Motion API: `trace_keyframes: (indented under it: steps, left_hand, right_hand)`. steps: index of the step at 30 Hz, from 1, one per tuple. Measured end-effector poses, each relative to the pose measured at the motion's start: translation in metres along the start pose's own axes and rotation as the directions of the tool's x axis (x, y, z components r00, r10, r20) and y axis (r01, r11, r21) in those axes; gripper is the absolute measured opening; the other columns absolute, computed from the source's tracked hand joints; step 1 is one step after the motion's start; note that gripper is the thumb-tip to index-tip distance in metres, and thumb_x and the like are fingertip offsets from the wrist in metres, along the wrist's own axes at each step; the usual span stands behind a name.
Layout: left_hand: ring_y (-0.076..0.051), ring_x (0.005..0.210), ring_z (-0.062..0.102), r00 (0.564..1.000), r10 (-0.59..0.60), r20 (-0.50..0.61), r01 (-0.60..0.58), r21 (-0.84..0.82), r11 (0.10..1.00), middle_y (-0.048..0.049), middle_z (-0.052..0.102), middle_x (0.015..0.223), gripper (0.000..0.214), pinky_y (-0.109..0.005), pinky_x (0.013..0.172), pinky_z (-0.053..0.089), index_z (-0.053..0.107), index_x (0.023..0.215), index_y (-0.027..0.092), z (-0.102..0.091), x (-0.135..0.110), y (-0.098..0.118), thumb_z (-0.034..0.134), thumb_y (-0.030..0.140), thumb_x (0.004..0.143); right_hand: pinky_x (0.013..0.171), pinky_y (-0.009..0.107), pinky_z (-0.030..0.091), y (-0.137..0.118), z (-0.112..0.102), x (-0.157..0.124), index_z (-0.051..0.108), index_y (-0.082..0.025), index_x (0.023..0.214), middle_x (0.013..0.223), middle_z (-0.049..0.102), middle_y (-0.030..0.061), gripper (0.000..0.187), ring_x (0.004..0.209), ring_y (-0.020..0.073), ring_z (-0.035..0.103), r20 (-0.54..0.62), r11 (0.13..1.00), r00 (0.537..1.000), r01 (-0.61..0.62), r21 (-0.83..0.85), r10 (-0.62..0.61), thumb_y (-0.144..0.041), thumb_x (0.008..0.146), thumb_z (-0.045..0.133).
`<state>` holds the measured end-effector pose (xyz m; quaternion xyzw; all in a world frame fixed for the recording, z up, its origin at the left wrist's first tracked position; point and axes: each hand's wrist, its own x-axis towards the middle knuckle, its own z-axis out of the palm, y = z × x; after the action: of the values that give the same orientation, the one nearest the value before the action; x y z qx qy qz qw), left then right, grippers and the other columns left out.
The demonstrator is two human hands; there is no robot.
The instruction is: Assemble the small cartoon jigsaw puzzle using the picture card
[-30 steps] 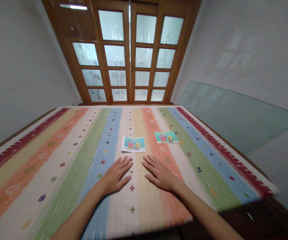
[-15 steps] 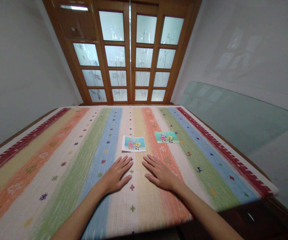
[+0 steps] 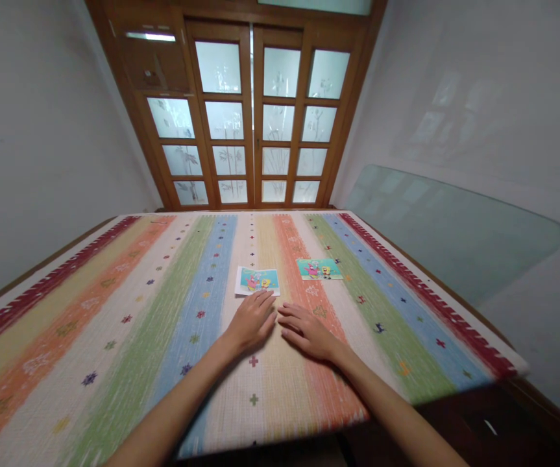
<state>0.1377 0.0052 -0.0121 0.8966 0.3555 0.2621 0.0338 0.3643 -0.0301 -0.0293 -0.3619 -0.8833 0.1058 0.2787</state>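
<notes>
My left hand lies palm down, fingers stretched forward and holding nothing. Its fingertips reach the lower right edge of a white-bordered cartoon picture; whether they press on it I cannot tell. That picture shows a pink and a yellow cartoon figure on a teal ground, and its paper looks slightly bent. To the right and a little farther back lies a similar cartoon picture card without a white border. My right hand rests flat on the cloth beside the left one, fingers extended, with both pictures beyond it.
A striped tablecloth in several colours covers the large table. Beyond its far edge stand wooden doors with frosted panes. On the right, a rounded glass sheet leans at the wall. Pale walls rise on both sides.
My left hand has moved right and forward, to the edge of the white-bordered picture and close beside my right hand. My right hand stays nearly in place. The view has tilted up slightly.
</notes>
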Motion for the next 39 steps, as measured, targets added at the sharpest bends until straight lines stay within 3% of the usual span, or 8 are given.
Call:
trace_keyframes:
  steps: [4, 8, 16, 20, 26, 29, 35, 39]
  left_hand:
    - [-0.036, 0.145, 0.04, 0.98, -0.189, 0.065, 0.181, 0.103, 0.978, -0.0164, 0.05, 0.152, 0.044, -0.063, 0.12, 0.026, 0.054, 0.141, 0.016, 0.015, 0.028, -0.005, 0.043, 0.034, 0.102]
    - [-0.039, 0.145, 0.038, 0.936, -0.34, 0.087, 0.328, 0.128, 0.936, -0.0165, 0.049, 0.153, 0.041, -0.07, 0.115, 0.026, 0.058, 0.135, 0.019, 0.018, 0.03, -0.013, 0.041, 0.038, 0.103]
    - [-0.04, 0.131, 0.053, 0.889, -0.448, -0.093, 0.457, 0.157, 0.875, -0.0175, 0.066, 0.131, 0.03, -0.067, 0.109, 0.034, 0.067, 0.114, 0.02, -0.022, -0.047, -0.067, 0.046, 0.035, 0.097]
    - [-0.037, 0.119, 0.061, 0.844, -0.518, -0.135, 0.535, 0.268, 0.801, -0.0163, 0.071, 0.118, 0.03, -0.057, 0.104, 0.043, 0.066, 0.105, 0.018, -0.061, -0.096, -0.106, 0.043, 0.034, 0.094]
    - [-0.035, 0.101, 0.066, 0.795, -0.553, -0.249, 0.606, 0.315, 0.73, -0.0154, 0.071, 0.101, 0.032, -0.051, 0.096, 0.049, 0.062, 0.093, 0.019, -0.092, -0.143, -0.14, 0.039, 0.039, 0.089]
    - [-0.035, 0.099, 0.065, 0.802, -0.507, -0.315, 0.59, 0.284, 0.756, -0.0147, 0.07, 0.1, 0.028, -0.052, 0.095, 0.05, 0.061, 0.092, 0.02, -0.098, -0.149, -0.144, 0.041, 0.039, 0.087]
    - [-0.035, 0.11, 0.06, 0.818, -0.369, -0.441, 0.5, 0.23, 0.835, -0.0164, 0.067, 0.113, 0.026, -0.056, 0.103, 0.046, 0.062, 0.097, 0.02, -0.107, -0.128, -0.13, 0.043, 0.036, 0.091]
    - [-0.033, 0.117, 0.058, 0.842, -0.366, -0.396, 0.446, 0.132, 0.885, -0.0114, 0.067, 0.118, 0.023, -0.056, 0.107, 0.045, 0.064, 0.102, 0.024, -0.098, -0.093, -0.104, 0.045, 0.033, 0.094]
  right_hand:
    - [0.104, 0.045, 0.051, 0.003, -0.002, 0.001, 0.076, -0.019, 0.104, 0.118, 0.074, 0.0127, 0.024, 0.118, 0.0248, 0.065, -0.082, 0.997, 0.996, -0.018, 0.075, 0.024, -0.025, 0.098, 0.054]
    - [0.096, 0.041, 0.053, 0.002, -0.007, 0.003, 0.076, -0.019, 0.092, 0.106, 0.076, 0.011, 0.025, 0.105, 0.0228, 0.068, -0.105, 0.983, 0.989, -0.09, 0.158, 0.107, -0.026, 0.098, 0.053]
    - [0.094, 0.041, 0.051, 0.033, -0.02, 0.007, 0.076, -0.021, 0.088, 0.102, 0.077, 0.0087, 0.025, 0.098, 0.0229, 0.068, -0.18, 0.944, 0.937, -0.262, 0.2, 0.298, -0.03, 0.094, 0.054]
    - [0.103, 0.045, 0.046, 0.075, -0.04, 0.014, 0.075, -0.019, 0.096, 0.106, 0.075, 0.0119, 0.025, 0.108, 0.0276, 0.064, -0.348, 0.867, 0.805, -0.495, 0.054, 0.481, -0.031, 0.089, 0.054]
    - [0.11, 0.051, 0.035, 0.12, -0.061, 0.027, 0.066, -0.004, 0.126, 0.14, 0.055, 0.0284, 0.054, 0.132, 0.0396, 0.048, -0.45, 0.482, 0.523, -0.85, -0.212, 0.724, -0.045, 0.093, 0.054]
    - [0.11, 0.055, 0.033, 0.129, -0.06, 0.033, 0.07, -0.007, 0.121, 0.139, 0.055, 0.0284, 0.055, 0.134, 0.043, 0.046, -0.417, 0.372, 0.452, -0.891, -0.26, 0.789, -0.051, 0.093, 0.055]
    - [0.106, 0.049, 0.038, 0.128, -0.06, 0.043, 0.071, -0.003, 0.114, 0.122, 0.064, 0.0296, 0.052, 0.123, 0.0414, 0.056, -0.354, 0.422, 0.475, -0.88, -0.218, 0.806, -0.045, 0.083, 0.066]
    - [0.097, 0.044, 0.045, 0.114, -0.057, 0.049, 0.07, -0.011, 0.102, 0.109, 0.071, 0.0212, 0.036, 0.108, 0.0355, 0.063, -0.386, 0.55, 0.493, -0.834, 0.046, 0.78, -0.028, 0.07, 0.071]
